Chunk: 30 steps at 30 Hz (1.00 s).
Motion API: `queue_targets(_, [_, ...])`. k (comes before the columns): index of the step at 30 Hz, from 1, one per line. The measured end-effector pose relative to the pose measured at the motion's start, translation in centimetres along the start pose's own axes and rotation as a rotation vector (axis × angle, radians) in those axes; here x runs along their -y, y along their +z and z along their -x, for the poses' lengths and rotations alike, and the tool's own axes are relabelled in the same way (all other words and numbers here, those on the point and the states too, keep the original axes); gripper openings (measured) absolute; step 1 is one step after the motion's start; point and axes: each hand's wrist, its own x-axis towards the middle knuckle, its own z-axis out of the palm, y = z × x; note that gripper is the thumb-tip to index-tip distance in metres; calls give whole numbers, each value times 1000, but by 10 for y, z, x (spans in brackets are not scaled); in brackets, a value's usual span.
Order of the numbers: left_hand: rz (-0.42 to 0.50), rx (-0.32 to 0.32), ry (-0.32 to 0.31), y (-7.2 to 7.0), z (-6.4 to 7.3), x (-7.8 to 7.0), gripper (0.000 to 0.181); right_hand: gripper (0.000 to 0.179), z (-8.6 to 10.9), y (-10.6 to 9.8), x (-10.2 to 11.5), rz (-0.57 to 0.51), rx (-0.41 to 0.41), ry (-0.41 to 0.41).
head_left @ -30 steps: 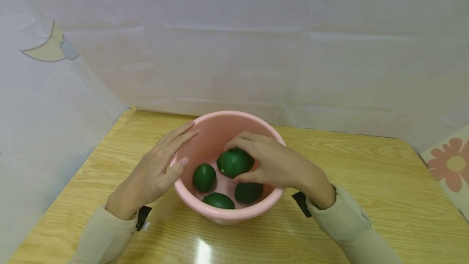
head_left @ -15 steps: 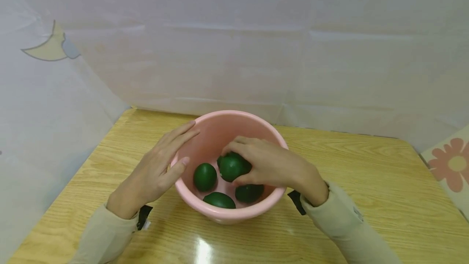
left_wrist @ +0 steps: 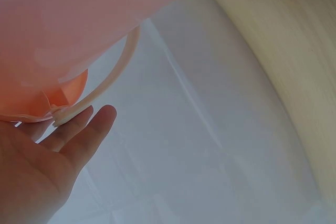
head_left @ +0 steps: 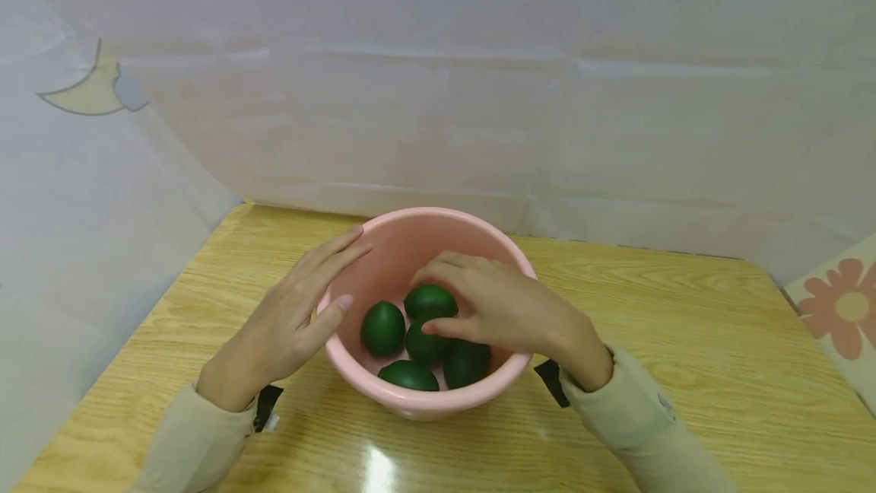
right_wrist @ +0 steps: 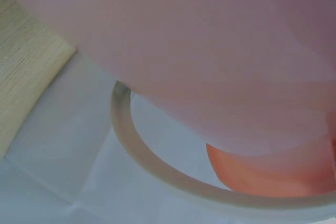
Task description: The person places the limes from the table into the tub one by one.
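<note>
A pink plastic bucket point(head_left: 427, 404) stands on the wooden table, with several dark green, egg-shaped fruits lying in its bottom. My left hand point(head_left: 290, 314) rests against the left rim, fingers straight; in the left wrist view its fingers point(left_wrist: 90, 137) lie by the bucket's pale handle point(left_wrist: 113, 74). Inside the bucket my right hand point(head_left: 503, 303) hovers over the fruits with fingers loosely bent. Its thumb crosses in front of the middle fruit point(head_left: 423, 346), close to the back fruit point(head_left: 429, 300). Its fingertips are partly hidden. The right wrist view shows only bucket wall point(right_wrist: 210, 51) and handle point(right_wrist: 157, 169).
The wooden table point(head_left: 684, 341) extends on both sides of the bucket. A pale cloth backdrop point(head_left: 438, 97) rises behind and to the left, with a printed moon point(head_left: 89, 93) at left. A printed flower point(head_left: 849, 306) shows on cloth at the right.
The green fruit that my right hand held has come down among the others, and the hand has let go of it. My left hand keeps its place at the rim.
</note>
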Motion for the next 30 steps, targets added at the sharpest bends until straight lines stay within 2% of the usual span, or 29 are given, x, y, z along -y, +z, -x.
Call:
queue_targets(8, [12,8,-24,0,1,0,54,29,2,1,1,-36,-126,0])
queue_targets(16, [3,2,2,0,1,1,53,26,3,1,2,-38,-284,3])
queue_targets(24, [-13,12,-25,-3,2,-1,56,23,4,-2,2,-37,-362,-6])
queue_targets(30, [-24,-7,-8,-4,0,0,57,26,9,-5,-2,-62,-413,30])
